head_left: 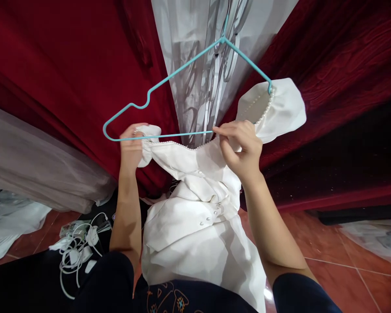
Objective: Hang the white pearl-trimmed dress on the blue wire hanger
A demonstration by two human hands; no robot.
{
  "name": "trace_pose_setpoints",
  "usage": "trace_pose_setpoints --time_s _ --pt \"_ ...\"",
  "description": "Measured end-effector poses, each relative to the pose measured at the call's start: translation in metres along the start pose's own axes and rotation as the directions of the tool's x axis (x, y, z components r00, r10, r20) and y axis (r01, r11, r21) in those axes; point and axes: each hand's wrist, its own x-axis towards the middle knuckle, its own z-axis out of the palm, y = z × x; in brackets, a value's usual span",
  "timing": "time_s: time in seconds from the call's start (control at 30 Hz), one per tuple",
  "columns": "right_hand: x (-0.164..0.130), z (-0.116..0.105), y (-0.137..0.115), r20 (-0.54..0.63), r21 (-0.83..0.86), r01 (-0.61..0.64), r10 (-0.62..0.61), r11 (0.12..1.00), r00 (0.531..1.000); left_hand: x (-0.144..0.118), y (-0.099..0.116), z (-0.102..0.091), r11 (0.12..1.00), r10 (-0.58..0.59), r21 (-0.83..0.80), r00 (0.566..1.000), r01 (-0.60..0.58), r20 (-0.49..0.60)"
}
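Note:
A white dress (195, 230) with a pearl-edged neckline and pearl buttons hangs in front of me. Its right puffed sleeve (288, 111) sits over the right end of a light blue clothes hanger (185, 65). The hanger's left end is bare, beyond the other sleeve (146, 152). My left hand (132, 145) is closed around that left sleeve, its fingers partly hidden by the fabric, with the hanger's lower bar crossing in front. With its fingertips on the lower bar, my right hand (243, 148) pinches the hanger close to the neckline; I cannot tell if fabric is in the pinch too.
Dark red curtains (84, 56) flank a white metal frame (211, 78) behind the hanger. White cables and plugs (74, 252) lie tangled on a black surface at lower left. Sheer fabric (45, 148) drapes at left, above a red tiled floor (319, 243).

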Motion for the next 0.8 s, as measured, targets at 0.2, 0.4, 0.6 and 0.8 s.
trace_pose_setpoints --time_s 0.2,0.4,0.6,0.8 --pt "-0.002 0.004 0.001 0.004 -0.051 0.018 -0.018 0.999 1.000 -0.047 0.069 0.038 0.873 0.477 -0.090 0.802 -0.479 0.359" --pt "-0.001 -0.003 -0.011 0.101 -0.079 0.017 -0.009 0.997 0.995 -0.037 0.116 0.057 0.809 0.491 0.239 0.841 -0.536 0.226" --pt "0.007 -0.030 0.005 -0.185 -0.193 0.058 -0.095 0.979 0.978 -0.035 0.103 0.069 0.821 0.437 0.238 0.838 -0.520 0.326" --pt "0.032 -0.067 0.061 -0.244 -0.339 -0.096 0.012 0.936 0.970 -0.029 0.095 0.075 0.816 0.436 0.253 0.840 -0.520 0.323"
